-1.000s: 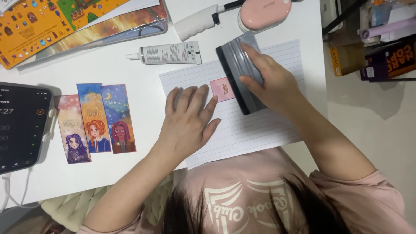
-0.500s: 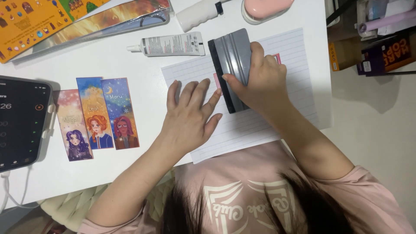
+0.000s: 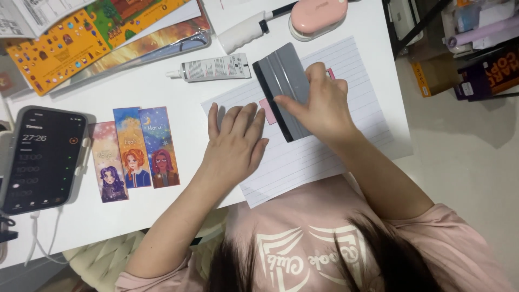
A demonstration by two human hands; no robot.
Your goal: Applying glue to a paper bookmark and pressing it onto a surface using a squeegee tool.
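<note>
Squeegee (image 3: 282,89), grey and flat, lies on the lined sheet (image 3: 335,146), its long axis running from upper left to lower right over a pink card (image 3: 268,112); right hand (image 3: 319,105) grips it with curled fingers; left hand (image 3: 235,143) presses flat, fingers spread, just beside it.

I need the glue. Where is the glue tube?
In the head view, the glue tube lies on the white table, just left of the grey squeegee and above the three bookmarks.

The right hand (image 3: 319,105) has slid the grey squeegee (image 3: 282,86) further up the pink strip (image 3: 268,111).
</note>
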